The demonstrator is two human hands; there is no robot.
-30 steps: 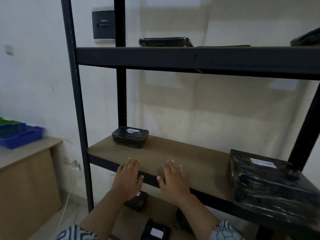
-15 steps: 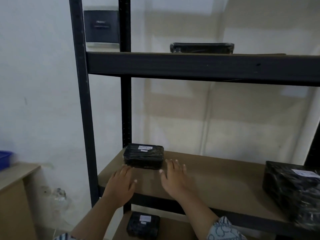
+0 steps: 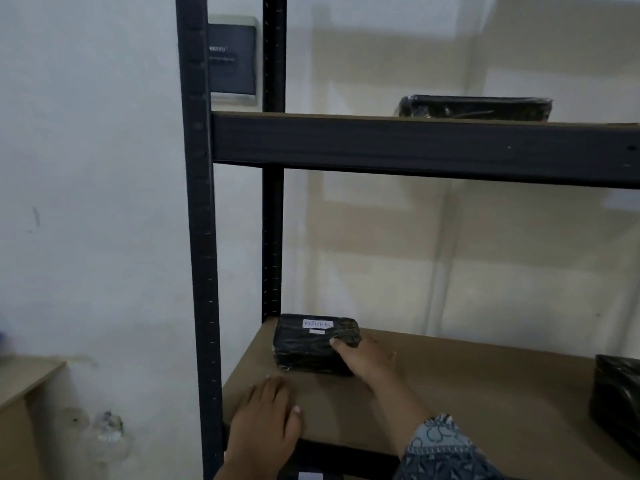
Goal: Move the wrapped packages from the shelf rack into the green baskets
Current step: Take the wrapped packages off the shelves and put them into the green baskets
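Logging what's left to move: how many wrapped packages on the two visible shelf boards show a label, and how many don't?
Label showing: 1, the small package gripped by the right hand.
No label showing: 2, the flat package on the upper board, the cut-off package at right.
Total: 3.

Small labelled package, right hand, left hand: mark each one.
small package (image 3: 304, 355), head view, black wrapped front face.
right hand (image 3: 367, 356), head view, back of the hand.
left hand (image 3: 266, 423), head view, back of the hand.

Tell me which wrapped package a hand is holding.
The small labelled package, left on the middle shelf, gripped by the right hand; the top-shelf package and right-edge package are untouched.
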